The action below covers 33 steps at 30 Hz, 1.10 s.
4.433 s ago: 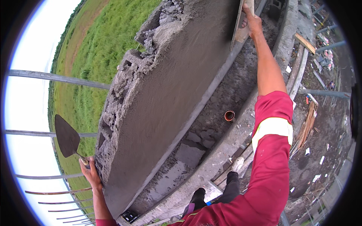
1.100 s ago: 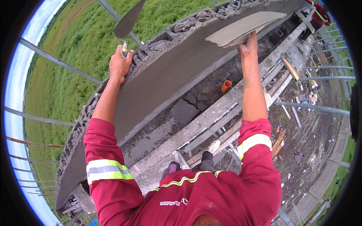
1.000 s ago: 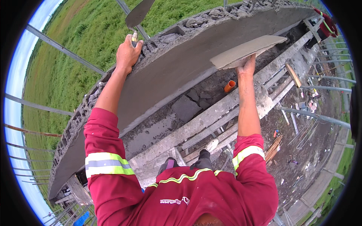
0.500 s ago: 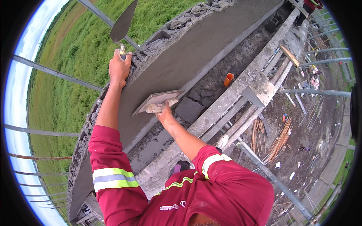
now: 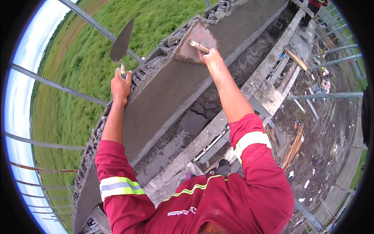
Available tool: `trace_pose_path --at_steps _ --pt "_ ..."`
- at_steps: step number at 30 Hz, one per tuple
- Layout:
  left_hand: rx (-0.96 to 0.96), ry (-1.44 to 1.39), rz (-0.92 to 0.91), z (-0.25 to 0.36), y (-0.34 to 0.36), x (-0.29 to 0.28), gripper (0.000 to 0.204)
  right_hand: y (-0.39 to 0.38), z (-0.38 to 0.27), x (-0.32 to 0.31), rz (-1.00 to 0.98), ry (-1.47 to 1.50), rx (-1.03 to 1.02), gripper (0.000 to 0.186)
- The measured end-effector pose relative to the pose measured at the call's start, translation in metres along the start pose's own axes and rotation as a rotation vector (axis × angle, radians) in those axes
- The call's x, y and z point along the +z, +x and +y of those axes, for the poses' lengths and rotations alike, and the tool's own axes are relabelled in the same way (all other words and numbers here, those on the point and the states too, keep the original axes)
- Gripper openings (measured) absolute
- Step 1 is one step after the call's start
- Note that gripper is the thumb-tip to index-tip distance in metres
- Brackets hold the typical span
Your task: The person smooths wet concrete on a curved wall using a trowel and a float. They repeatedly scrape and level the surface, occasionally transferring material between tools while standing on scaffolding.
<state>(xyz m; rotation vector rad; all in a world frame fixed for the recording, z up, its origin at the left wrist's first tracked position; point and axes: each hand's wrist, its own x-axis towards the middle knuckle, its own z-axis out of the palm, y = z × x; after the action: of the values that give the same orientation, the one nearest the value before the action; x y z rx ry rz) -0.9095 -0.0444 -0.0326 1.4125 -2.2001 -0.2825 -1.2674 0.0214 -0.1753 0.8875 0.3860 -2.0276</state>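
My left hand (image 5: 120,89) is closed round the handle of a pointed trowel (image 5: 122,43), its grey blade up beyond the wall's top edge. That hand rests against the rough top of the wall. In my right hand (image 5: 211,56) is a plastering float (image 5: 202,34), gripped by its pale bar handle. The float's flat, mortar-smeared plate lies at the upper edge of the wall (image 5: 163,95), farther along than my left hand. Smooth grey wet mortar covers the wall's near face, while its top is lumpy and broken.
Beside the wall runs a trough with rubble (image 5: 194,123), bordered by a concrete beam (image 5: 202,140). Metal poles (image 5: 327,96) cross at right and left. Grass lies beyond the wall. Low at right are bundled sticks (image 5: 292,146). Another person (image 5: 310,11) stands at the far upper right.
My right hand has carried the float up and away along the wall, from low on its face to the top edge. My left hand with the trowel has barely moved.
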Motion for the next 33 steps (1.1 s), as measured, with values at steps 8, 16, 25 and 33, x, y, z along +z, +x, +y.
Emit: trace_pose_path --at_steps 8,16,25,33 --pt "-0.013 -0.004 -0.026 -0.005 0.0 0.0 0.04 -0.055 -0.138 0.005 -0.749 -0.334 -0.43 0.021" --pt "0.031 -0.049 0.008 -0.003 0.002 0.003 0.038 0.044 -0.19 -0.126 -0.262 -0.808 -0.434 0.026" --pt "-0.044 -0.088 -0.056 -0.002 0.004 0.006 0.033 0.182 -0.183 -0.127 -0.247 -1.115 -0.698 0.032" --pt "0.012 -0.034 -0.055 -0.02 0.005 0.007 0.039 0.124 -0.077 -0.146 -0.307 -1.066 -0.79 0.032"
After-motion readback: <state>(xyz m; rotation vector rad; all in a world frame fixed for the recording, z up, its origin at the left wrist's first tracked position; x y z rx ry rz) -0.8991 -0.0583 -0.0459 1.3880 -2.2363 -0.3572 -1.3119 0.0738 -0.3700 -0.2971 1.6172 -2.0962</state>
